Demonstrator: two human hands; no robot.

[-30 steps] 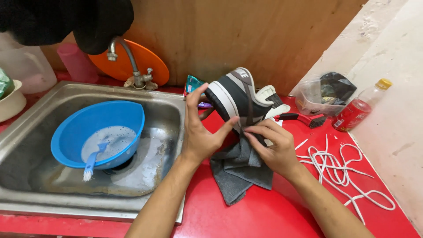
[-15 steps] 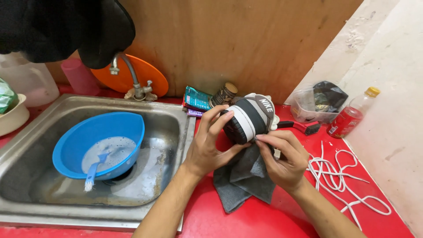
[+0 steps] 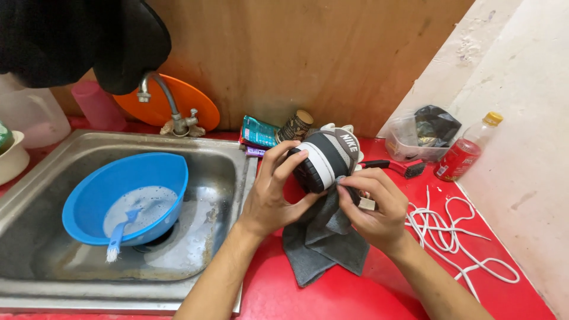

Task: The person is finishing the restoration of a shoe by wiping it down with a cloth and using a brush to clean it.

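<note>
- Head view: left hand (image 3: 269,198) wrapped around the heel end of a black and white shoe (image 3: 323,160), fingers spread over its sole, thumb underneath.
- Right hand (image 3: 370,204) pinched a fold of grey cloth (image 3: 323,246) against the shoe's underside, fingertips pressed together at about 5 o'clock of the shoe.
- Shoe held up off the red counter (image 3: 355,296), just right of the sink's edge; rest of the cloth hung down and lay on the counter beneath both hands.
- At 9 o'clock of the shoe: steel sink (image 3: 35,266) holding a blue bowl (image 3: 127,184) with soapy water and a blue brush (image 3: 118,234) leaning in it.
- At 3 o'clock: white laces (image 3: 456,234) in loose loops on the counter, well apart from the hands.
- At 2 o'clock: red-handled brush (image 3: 394,167), clear tub with a black bag (image 3: 424,139), red bottle (image 3: 465,157) near the wall.
- At 11 o'clock: tap (image 3: 169,112) in front of an orange plate (image 3: 178,104).
</note>
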